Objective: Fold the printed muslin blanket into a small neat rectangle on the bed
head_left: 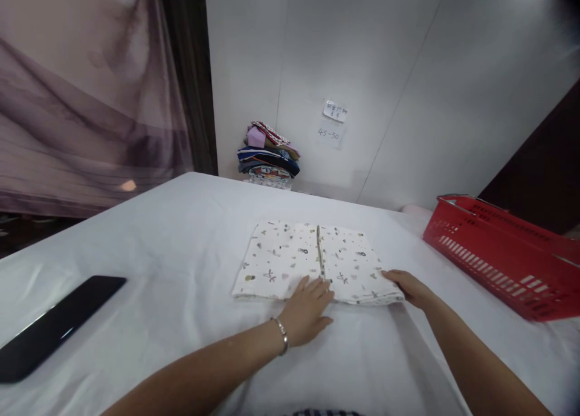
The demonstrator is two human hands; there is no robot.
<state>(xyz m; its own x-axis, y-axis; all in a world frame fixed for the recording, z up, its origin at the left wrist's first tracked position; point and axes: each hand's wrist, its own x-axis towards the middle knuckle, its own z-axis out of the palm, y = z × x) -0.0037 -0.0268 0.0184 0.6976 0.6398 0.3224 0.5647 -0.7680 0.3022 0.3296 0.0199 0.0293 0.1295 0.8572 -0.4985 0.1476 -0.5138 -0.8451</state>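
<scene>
A white cloth (281, 253) with small printed figures lies folded on the white-covered table. Its two folded sides meet at a dark gap near the middle. My left hand (308, 310), with a silver bracelet at the wrist, rests flat on the front edge by that gap, fingers stretched out. At the front right corner, my right hand (410, 288) pinches the folded layers, its thumb on top and the other fingers mostly hidden.
A red plastic basket (493, 253) stands at the right. On the left lies a flat black object (58, 325). Behind the table's far edge is a stack of folded clothes (269, 156) against the wall, near paper notes (333, 126). A patterned curtain (90, 90) hangs at the left.
</scene>
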